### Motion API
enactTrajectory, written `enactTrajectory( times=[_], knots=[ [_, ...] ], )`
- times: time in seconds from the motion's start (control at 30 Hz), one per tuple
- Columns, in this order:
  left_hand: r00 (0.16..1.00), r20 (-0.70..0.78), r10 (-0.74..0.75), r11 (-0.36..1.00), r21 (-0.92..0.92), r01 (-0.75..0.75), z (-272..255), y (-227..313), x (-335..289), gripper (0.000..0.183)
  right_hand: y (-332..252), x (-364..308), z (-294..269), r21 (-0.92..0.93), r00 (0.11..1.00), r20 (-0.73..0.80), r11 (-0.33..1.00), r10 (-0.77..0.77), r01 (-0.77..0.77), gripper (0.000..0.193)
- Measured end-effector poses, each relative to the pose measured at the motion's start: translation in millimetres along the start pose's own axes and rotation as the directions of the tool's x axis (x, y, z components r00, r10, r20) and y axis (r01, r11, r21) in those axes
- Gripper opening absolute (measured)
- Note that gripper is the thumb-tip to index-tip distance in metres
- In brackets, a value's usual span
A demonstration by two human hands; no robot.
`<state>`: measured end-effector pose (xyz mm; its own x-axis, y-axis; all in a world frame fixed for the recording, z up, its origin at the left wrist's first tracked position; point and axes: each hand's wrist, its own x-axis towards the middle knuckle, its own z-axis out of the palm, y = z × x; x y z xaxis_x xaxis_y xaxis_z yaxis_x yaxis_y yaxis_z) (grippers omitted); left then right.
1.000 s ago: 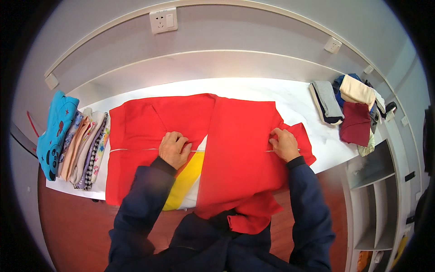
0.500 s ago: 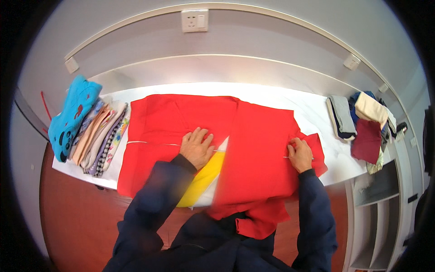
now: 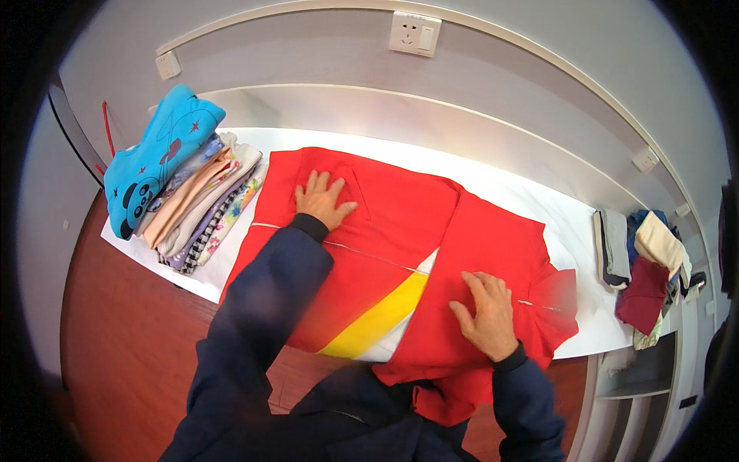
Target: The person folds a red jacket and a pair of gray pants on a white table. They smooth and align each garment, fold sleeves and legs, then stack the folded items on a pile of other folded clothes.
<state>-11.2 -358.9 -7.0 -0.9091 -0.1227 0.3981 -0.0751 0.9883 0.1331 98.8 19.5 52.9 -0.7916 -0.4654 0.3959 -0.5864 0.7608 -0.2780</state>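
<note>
A red jacket (image 3: 392, 189) with a zip, a yellow stripe and a white stripe lies spread across the white table, one side folded over toward the middle. My left hand (image 3: 320, 202) rests on its left part with the fingers spread. Over the right part, my right hand (image 3: 486, 314) has its fingers apart and grips nothing; whether it touches the cloth I cannot tell. Part of the red cloth hangs over the front edge of the table against my lap.
At the left end stands a stack of folded clothes (image 3: 204, 204), a blue panda-print garment (image 3: 162, 158) on top. More folded clothes, among them a maroon one (image 3: 643, 292) and a grey one (image 3: 610, 248), sit at the right end. Shelves (image 3: 635, 393) stand below there.
My left hand has slid up and left over the jacket, its fingers spreading. My right hand has let go of the cloth at the right edge and moved inward. The view has turned.
</note>
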Motion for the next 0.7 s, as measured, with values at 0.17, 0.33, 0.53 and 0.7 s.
enactTrajectory(
  times=[0.17,0.33,0.53,0.7],
  knots=[
    [0.997,-0.026,-0.075,0.997,0.022,0.076,10,-40,31,0.068,-4,7,12,-0.080,0.994,0.097,0.996,0.045,-0.037,0.052],
    [0.998,0.021,-0.057,0.996,0.075,0.055,23,-45,43,0.068,1,8,22,-0.109,0.998,0.058,0.994,0.038,-0.032,0.050],
    [0.992,0.122,0.044,0.983,-0.184,-0.021,-13,-22,24,0.064,4,5,28,-0.116,0.999,0.031,0.993,0.040,-0.036,0.051],
    [0.925,0.038,0.379,0.872,-0.351,-0.342,-58,32,-56,0.061,7,-1,25,-0.065,1.000,0.018,0.998,0.000,0.001,0.050]
  ],
)
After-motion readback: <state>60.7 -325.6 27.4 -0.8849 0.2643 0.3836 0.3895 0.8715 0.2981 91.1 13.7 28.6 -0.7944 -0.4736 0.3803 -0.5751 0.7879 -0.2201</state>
